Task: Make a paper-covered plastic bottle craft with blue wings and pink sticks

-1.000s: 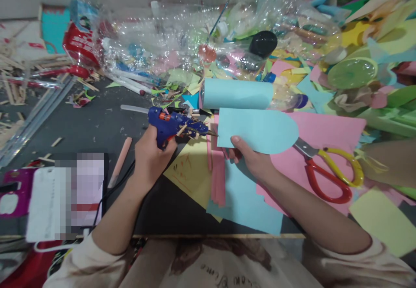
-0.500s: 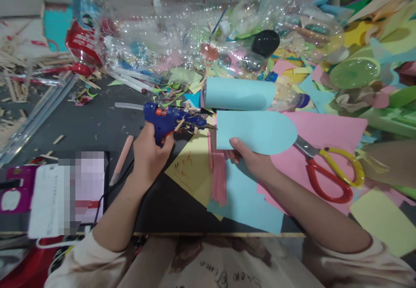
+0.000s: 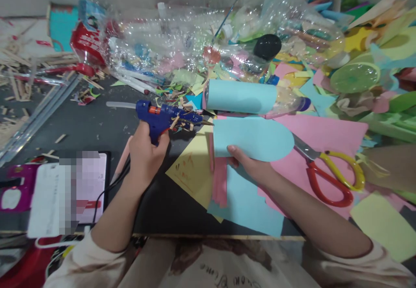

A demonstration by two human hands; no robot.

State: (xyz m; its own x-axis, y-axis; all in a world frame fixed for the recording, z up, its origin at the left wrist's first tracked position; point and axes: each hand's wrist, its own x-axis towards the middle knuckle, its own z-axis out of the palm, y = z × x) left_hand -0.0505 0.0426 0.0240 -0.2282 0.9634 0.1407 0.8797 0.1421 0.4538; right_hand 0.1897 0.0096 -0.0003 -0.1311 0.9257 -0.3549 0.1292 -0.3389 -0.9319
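My left hand [image 3: 147,158] is wrapped around the handle of a blue glue gun [image 3: 159,116], with a clear glue stick [image 3: 121,105] poking out of its back. Bits of wood cling to the barrel, and the nozzle points at the left edge of a light blue paper piece [image 3: 256,136] rounded at its right end. That piece is pinched by my right hand [image 3: 242,160], thumb on top and fingers below. Just behind it lies a bottle [image 3: 242,96] wrapped in light blue paper. Pink paper strips [image 3: 220,184] lie beneath, near my right hand.
Scissors [image 3: 328,171] with red and yellow handles lie on pink paper [image 3: 331,134] at right. Plastic bottles and paper scraps crowd the back. A phone [image 3: 94,192] and a white power bank [image 3: 45,201] sit at left, with a black cable [image 3: 113,183] near my left forearm.
The glue gun and my left hand have shifted slightly left. The rounded blue paper has moved a little toward me and left with my right hand, its nozzle-side edge still close to the tip.
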